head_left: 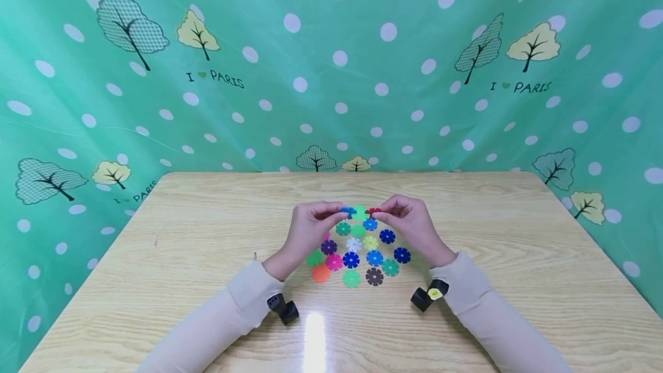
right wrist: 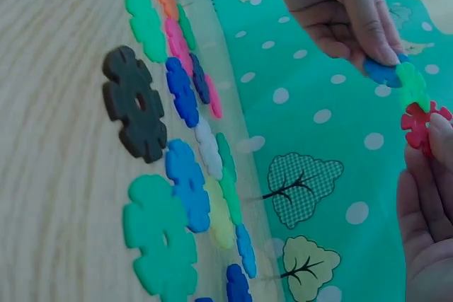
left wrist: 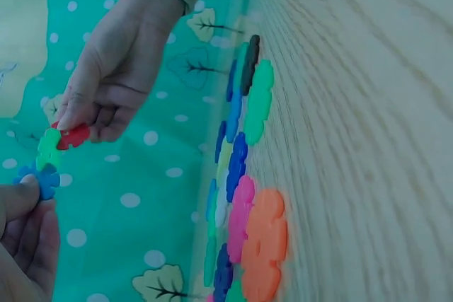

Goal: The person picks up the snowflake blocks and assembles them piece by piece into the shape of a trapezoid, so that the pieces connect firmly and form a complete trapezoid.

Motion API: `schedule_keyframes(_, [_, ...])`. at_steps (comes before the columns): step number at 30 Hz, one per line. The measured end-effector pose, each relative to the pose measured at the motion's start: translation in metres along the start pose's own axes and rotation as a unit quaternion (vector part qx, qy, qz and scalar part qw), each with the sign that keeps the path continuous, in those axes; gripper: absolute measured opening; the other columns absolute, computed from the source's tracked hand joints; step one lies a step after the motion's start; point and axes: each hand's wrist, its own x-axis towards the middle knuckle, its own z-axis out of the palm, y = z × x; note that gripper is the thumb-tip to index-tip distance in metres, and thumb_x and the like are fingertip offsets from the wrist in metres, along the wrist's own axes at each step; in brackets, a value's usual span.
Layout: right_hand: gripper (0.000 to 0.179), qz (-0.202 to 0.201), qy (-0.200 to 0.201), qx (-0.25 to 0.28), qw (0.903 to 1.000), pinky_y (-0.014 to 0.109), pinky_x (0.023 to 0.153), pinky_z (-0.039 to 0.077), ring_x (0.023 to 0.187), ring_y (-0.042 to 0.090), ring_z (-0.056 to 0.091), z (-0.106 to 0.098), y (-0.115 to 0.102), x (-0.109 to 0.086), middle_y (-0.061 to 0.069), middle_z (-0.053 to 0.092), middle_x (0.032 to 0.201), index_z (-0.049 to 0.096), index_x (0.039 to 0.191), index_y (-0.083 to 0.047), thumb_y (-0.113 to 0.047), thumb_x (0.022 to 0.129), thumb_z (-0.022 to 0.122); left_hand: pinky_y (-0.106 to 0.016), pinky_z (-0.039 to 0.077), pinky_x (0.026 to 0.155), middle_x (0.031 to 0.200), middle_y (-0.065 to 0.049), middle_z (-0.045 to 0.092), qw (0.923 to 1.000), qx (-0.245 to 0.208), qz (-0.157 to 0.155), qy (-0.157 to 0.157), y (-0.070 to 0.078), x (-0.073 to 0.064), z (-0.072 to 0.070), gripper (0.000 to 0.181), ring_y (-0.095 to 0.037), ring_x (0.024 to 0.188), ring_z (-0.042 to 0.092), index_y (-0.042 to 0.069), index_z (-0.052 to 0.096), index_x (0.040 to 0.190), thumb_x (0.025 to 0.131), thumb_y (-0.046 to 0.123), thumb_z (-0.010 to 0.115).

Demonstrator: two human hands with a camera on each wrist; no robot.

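Observation:
Three notched plastic discs are joined in a row between my hands, raised above the table. My left hand (head_left: 312, 226) pinches the blue disc (left wrist: 44, 180) between thumb and fingers. The red disc (right wrist: 419, 129) at the other end is pinched by my right hand (head_left: 412, 224). Between them stands a light green disc (head_left: 359, 213), slotted into both neighbours. In the left wrist view the green disc (left wrist: 49, 148) shows edge-on to its neighbours' slots. Fingertips cover part of the blue and red discs.
Several loose notched discs lie flat on the wooden table (head_left: 207, 235) below the hands, among them a brown disc (head_left: 374, 277), an orange disc (head_left: 320, 273) and a white disc (head_left: 354, 244). A green dotted curtain (head_left: 331, 114) hangs behind the table's far edge.

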Motion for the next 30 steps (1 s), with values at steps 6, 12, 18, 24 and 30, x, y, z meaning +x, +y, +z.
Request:
schedule_keyframes(6, [0.021, 0.001, -0.003, 0.014, 0.9999, 0.025, 0.077, 0.055, 0.083, 0.015, 0.067, -0.004, 0.002, 0.000, 0.013, 0.070, 0.096, 0.070, 0.100, 0.001, -0.014, 0.086, 0.069, -0.039, 0.056, 0.076, 0.097, -0.017, 0.071, 0.9973, -0.033, -0.065, 0.003, -0.023, 0.007, 0.002, 0.018, -0.033, 0.087, 0.068, -0.002, 0.071, 0.101, 0.084, 0.003, 0.069])
schedule_keyframes(12, [0.031, 0.004, -0.038, 0.040, 0.9985, 0.028, 0.081, 0.055, 0.090, 0.021, 0.068, -0.005, 0.004, 0.000, 0.013, 0.069, 0.105, 0.067, 0.110, 0.002, -0.017, 0.086, 0.069, -0.027, 0.056, 0.075, 0.098, -0.014, 0.071, 0.9963, -0.048, -0.072, -0.004, -0.032, 0.009, 0.005, 0.019, -0.021, 0.085, 0.069, 0.000, 0.071, 0.102, 0.084, 0.006, 0.070])
schedule_keyframes(18, [0.027, 0.010, -0.059, 0.037, 0.9975, 0.030, 0.080, 0.055, 0.089, 0.017, 0.067, -0.003, 0.001, -0.001, 0.011, 0.069, 0.109, 0.069, 0.110, -0.003, -0.017, 0.087, 0.068, -0.035, 0.057, 0.075, 0.095, -0.014, 0.072, 0.9955, -0.052, -0.078, -0.016, -0.030, 0.008, 0.008, 0.016, -0.026, 0.082, 0.069, 0.000, 0.072, 0.099, 0.084, 0.006, 0.069])
schedule_keyframes(24, [0.026, 0.020, -0.075, 0.004, 0.9970, 0.037, 0.078, 0.055, 0.088, 0.017, 0.066, 0.000, -0.002, -0.001, 0.007, 0.070, 0.107, 0.071, 0.109, -0.007, -0.022, 0.088, 0.067, -0.041, 0.057, 0.075, 0.096, -0.017, 0.071, 0.9935, -0.066, -0.090, -0.022, -0.032, 0.007, 0.010, 0.018, -0.013, 0.073, 0.068, -0.003, 0.071, 0.100, 0.084, 0.005, 0.070])
schedule_keyframes(30, [0.023, 0.034, -0.081, 0.006, 0.9961, 0.041, 0.074, 0.055, 0.088, 0.027, 0.066, 0.003, -0.003, -0.001, 0.005, 0.071, 0.104, 0.072, 0.105, -0.008, -0.022, 0.087, 0.069, -0.030, 0.057, 0.072, 0.099, -0.020, 0.069, 0.9911, -0.076, -0.101, -0.040, -0.033, 0.008, 0.012, 0.019, -0.014, 0.078, 0.069, -0.006, 0.069, 0.101, 0.084, 0.000, 0.068])
